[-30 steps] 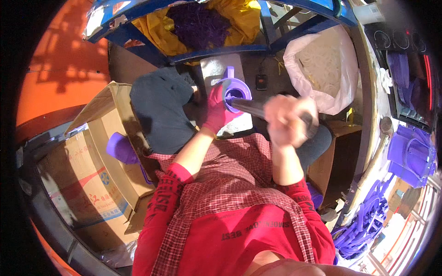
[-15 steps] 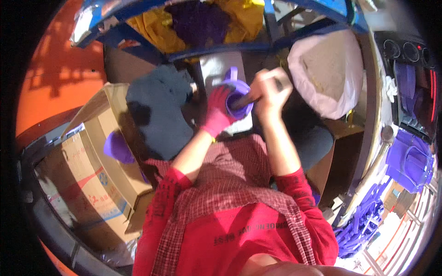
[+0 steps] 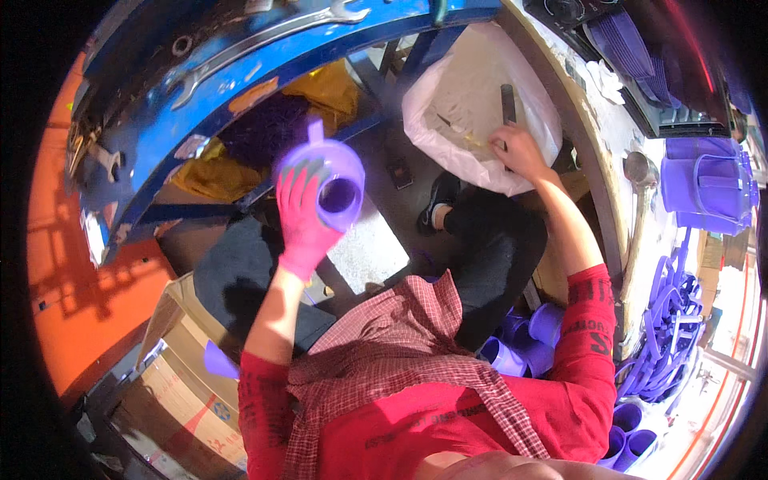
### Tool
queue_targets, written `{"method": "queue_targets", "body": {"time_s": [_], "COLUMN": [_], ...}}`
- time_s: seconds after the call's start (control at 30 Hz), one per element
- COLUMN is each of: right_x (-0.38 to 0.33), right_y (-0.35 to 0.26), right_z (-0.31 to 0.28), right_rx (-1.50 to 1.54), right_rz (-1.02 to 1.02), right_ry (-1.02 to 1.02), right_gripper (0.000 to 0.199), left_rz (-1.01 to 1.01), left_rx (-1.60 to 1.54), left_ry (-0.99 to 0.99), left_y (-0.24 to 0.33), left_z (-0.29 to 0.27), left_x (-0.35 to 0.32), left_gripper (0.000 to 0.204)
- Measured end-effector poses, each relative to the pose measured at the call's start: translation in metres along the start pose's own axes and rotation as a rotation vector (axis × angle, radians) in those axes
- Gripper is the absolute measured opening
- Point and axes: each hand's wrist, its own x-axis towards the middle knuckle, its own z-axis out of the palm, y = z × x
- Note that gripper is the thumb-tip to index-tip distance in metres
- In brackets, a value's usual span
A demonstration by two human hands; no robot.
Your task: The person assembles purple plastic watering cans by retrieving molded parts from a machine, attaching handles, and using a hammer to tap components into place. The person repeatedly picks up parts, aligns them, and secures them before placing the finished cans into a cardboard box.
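My left hand (image 3: pixel 302 220), in a pink glove with grey fingertips, grips a purple plastic cup-shaped piece (image 3: pixel 350 172) by its side. The piece has a round opening facing me and a short tab sticking up at its far edge. My bare right hand (image 3: pixel 520 154) is over the white-lined bin (image 3: pixel 424 100) to the right. A dark stick-like tool (image 3: pixel 508 102) rises from its closed fingers; the tool's other end is hidden. Pale scraps lie inside the bin.
A blue metal bench (image 3: pixel 264 60) with wrenches crosses ahead. Cardboard boxes (image 3: pixel 172 408) stand at left. On the right are a worktable with a hammer (image 3: pixel 640 170), stacked purple containers (image 3: pixel 704 188) and tangled purple strips (image 3: pixel 664 328). More purple cups (image 3: pixel 546 324) lie beside my right leg.
My hands have parted: the left carried the purple piece leftward, and the right withdrew the tool from its opening to over the bin. The view has turned, showing more of the bench.
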Motion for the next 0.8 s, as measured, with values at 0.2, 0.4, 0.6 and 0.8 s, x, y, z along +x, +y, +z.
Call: {"method": "queue_targets", "body": {"time_s": [0.2,0.4,0.6,0.8], "right_x": [0.089,0.085,-0.045,-0.090], "right_y": [0.006,-0.007,-0.116,-0.239], "right_z": [0.097,0.057,0.003,-0.017], "right_rx": [-0.289,-0.276,0.351,0.849], "right_rz": [-0.032,0.163,0.345,0.083], "right_ry": [0.237,0.328,0.067,0.176], "right_gripper": [0.010,0.008,0.015,0.016], "left_rz": [-0.108,-0.150,-0.229,-0.151], "left_rx": [-0.093,-0.076,-0.065,-0.071], "left_ry": [-0.090,-0.031,-0.043,0.026], "left_y": [0.038,0.054,0.059,0.077], "left_z": [-0.008,-0.023,-0.038,-0.057], "left_x": [-0.044,-0.056,-0.061,-0.062], "left_gripper": [0.099,0.095,0.089,0.085]}}
